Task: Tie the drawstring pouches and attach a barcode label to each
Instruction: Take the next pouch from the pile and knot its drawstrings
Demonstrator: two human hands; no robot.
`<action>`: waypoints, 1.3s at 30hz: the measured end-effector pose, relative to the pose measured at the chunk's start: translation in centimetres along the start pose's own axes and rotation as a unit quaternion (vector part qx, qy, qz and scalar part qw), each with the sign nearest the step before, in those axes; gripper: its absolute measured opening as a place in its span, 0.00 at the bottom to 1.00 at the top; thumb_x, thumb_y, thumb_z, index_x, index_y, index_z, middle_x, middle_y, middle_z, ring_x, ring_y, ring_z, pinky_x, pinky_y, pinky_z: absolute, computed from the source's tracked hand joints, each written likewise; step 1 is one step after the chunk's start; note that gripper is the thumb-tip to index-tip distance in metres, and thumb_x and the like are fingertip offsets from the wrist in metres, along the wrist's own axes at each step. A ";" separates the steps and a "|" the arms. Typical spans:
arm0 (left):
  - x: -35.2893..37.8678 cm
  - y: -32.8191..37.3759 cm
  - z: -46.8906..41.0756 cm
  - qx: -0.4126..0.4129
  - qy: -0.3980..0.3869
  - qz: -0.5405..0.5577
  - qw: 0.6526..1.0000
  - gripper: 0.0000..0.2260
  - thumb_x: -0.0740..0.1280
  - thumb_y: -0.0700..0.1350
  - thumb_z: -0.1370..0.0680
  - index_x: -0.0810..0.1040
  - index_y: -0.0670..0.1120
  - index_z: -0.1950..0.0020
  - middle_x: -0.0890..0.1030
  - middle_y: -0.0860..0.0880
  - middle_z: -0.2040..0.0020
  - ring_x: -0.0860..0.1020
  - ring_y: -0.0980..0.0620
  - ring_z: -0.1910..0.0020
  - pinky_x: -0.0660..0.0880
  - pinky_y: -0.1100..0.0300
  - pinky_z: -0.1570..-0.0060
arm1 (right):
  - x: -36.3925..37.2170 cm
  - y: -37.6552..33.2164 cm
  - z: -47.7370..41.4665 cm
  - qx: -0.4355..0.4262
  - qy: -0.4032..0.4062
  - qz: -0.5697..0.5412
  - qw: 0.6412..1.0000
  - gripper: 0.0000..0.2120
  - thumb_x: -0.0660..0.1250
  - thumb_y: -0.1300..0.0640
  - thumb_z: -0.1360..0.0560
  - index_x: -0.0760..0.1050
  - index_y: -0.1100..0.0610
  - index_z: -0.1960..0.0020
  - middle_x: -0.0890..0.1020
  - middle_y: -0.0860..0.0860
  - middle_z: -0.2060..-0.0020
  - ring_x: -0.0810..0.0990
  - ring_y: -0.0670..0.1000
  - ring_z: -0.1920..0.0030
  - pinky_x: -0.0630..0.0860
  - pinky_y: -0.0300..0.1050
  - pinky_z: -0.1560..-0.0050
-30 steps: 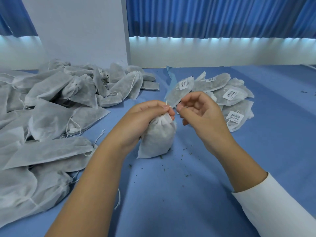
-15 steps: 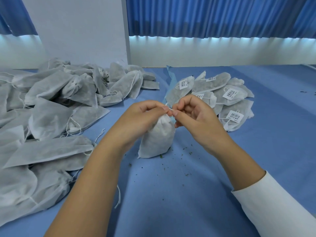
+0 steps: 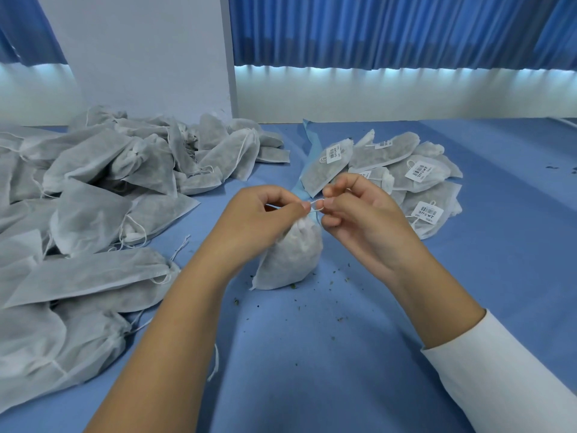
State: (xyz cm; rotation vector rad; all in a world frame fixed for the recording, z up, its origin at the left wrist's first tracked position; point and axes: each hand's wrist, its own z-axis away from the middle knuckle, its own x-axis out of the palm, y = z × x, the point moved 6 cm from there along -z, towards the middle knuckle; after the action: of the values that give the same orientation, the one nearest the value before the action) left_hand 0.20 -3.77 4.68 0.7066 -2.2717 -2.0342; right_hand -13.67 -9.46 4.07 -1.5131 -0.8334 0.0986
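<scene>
A filled white drawstring pouch (image 3: 288,260) stands upright on the blue table at the centre, its neck gathered. Just above the neck, my left hand (image 3: 262,214) and my right hand (image 3: 359,210) each pinch the thin white drawstring (image 3: 316,205), which forms a small loop between the fingertips. A pile of several unlabelled pouches (image 3: 93,198) lies to the left. Behind my right hand lies a smaller heap of tied pouches with barcode labels (image 3: 421,173).
The blue table (image 3: 343,354) carries scattered dark crumbs around the pouch. A white panel (image 3: 150,57) stands at the back left, with blue curtains and a white wall behind. A strip of blue backing (image 3: 312,148) lies by the labelled heap.
My hands have drawn together above the pouch neck and then parted slightly, and a small loop of string now shows between the fingertips. The pouch stays in place.
</scene>
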 end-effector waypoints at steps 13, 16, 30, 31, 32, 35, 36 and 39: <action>0.2 0.2 0.2 0.014 -0.019 -0.041 0.999 0.07 0.72 0.44 0.23 0.83 0.44 0.60 0.74 0.57 0.75 0.69 0.60 0.76 0.66 0.72 0.74 | 0.1 -1.1 0.4 -0.127 0.041 0.427 0.894 0.05 0.71 0.66 0.27 0.83 0.57 0.55 0.84 0.53 0.58 0.78 0.43 0.63 0.75 0.32 0.60; -0.2 0.1 0.1 0.010 -0.014 -0.045 0.999 0.06 0.72 0.45 0.23 0.84 0.46 0.60 0.78 0.56 0.71 0.72 0.60 0.73 0.68 0.72 0.72 | -0.3 -0.7 0.2 -0.058 0.021 0.387 0.920 0.04 0.70 0.64 0.25 0.83 0.58 0.56 0.85 0.54 0.60 0.79 0.45 0.62 0.75 0.34 0.60; 0.1 -0.4 0.3 -0.083 -0.025 0.080 0.993 0.06 0.72 0.46 0.24 0.85 0.43 0.53 0.86 0.44 0.53 0.84 0.48 0.51 0.77 0.56 0.49 | -0.5 -0.1 0.1 -0.019 0.016 0.185 0.982 0.07 0.73 0.68 0.28 0.79 0.57 0.60 0.84 0.54 0.65 0.81 0.49 0.66 0.79 0.40 0.59; 0.1 -0.3 0.3 -0.086 -0.022 0.087 0.992 0.06 0.72 0.45 0.24 0.85 0.43 0.53 0.86 0.43 0.51 0.84 0.45 0.48 0.77 0.54 0.45 | -0.6 -0.1 0.1 -0.025 0.024 0.186 0.982 0.06 0.73 0.67 0.29 0.80 0.58 0.59 0.84 0.55 0.65 0.82 0.49 0.65 0.79 0.40 0.59; 0.1 -0.3 0.4 -0.087 -0.021 0.093 0.992 0.06 0.72 0.45 0.24 0.86 0.44 0.53 0.86 0.42 0.51 0.83 0.44 0.46 0.77 0.51 0.41 | -0.6 -0.1 0.1 -0.030 0.030 0.191 0.981 0.05 0.73 0.67 0.29 0.81 0.58 0.58 0.85 0.55 0.64 0.83 0.49 0.64 0.80 0.39 0.58; 0.2 -0.2 0.4 -0.092 -0.016 0.101 0.991 0.04 0.72 0.45 0.24 0.86 0.46 0.56 0.86 0.42 0.51 0.83 0.47 0.50 0.76 0.49 0.39 | -0.5 -0.1 0.2 -0.042 0.025 0.209 0.977 0.06 0.72 0.66 0.27 0.84 0.57 0.56 0.86 0.56 0.61 0.84 0.49 0.61 0.81 0.40 0.56; 0.2 -0.2 0.4 -0.093 -0.012 0.102 0.990 0.04 0.72 0.45 0.24 0.86 0.46 0.56 0.86 0.42 0.52 0.83 0.48 0.51 0.77 0.50 0.40 | -0.4 -0.1 0.2 -0.045 0.023 0.213 0.976 0.06 0.72 0.66 0.27 0.85 0.57 0.56 0.86 0.56 0.60 0.83 0.49 0.61 0.81 0.41 0.55; 0.0 -0.3 0.4 -0.094 -0.004 0.111 0.989 0.04 0.72 0.44 0.24 0.86 0.47 0.56 0.86 0.44 0.53 0.84 0.48 0.51 0.77 0.52 0.42 | -0.4 -0.2 0.2 -0.054 0.027 0.214 0.975 0.05 0.72 0.64 0.27 0.86 0.57 0.56 0.86 0.56 0.60 0.84 0.51 0.60 0.82 0.43 0.53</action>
State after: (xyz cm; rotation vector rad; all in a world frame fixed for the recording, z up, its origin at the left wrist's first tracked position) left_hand 0.16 -3.46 4.32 0.4148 -2.0198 -2.1078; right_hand -14.16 -9.55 4.04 -1.7729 -0.4644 0.3336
